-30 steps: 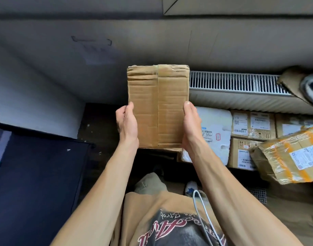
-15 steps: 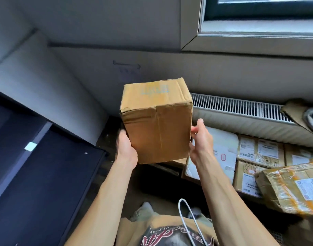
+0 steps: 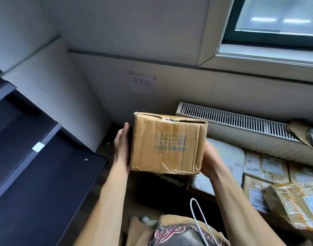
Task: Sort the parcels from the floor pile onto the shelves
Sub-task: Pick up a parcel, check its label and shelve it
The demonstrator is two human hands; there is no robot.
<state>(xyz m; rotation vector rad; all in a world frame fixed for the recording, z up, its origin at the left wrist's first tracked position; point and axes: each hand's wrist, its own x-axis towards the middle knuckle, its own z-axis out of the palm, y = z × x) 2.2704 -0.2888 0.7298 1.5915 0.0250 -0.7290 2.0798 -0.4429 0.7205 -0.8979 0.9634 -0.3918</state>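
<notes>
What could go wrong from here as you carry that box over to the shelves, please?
The box might slip: the left hand lies flat against its side, the right hand against the other, with no support plainly underneath. Its torn, creased lower edge could give way. The white cable hanging at the chest could snag on the way to the shelves.

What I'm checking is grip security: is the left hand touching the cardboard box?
Touching. The head view shows the left hand pressed flat against the cardboard box's left side, no gap visible.
</notes>
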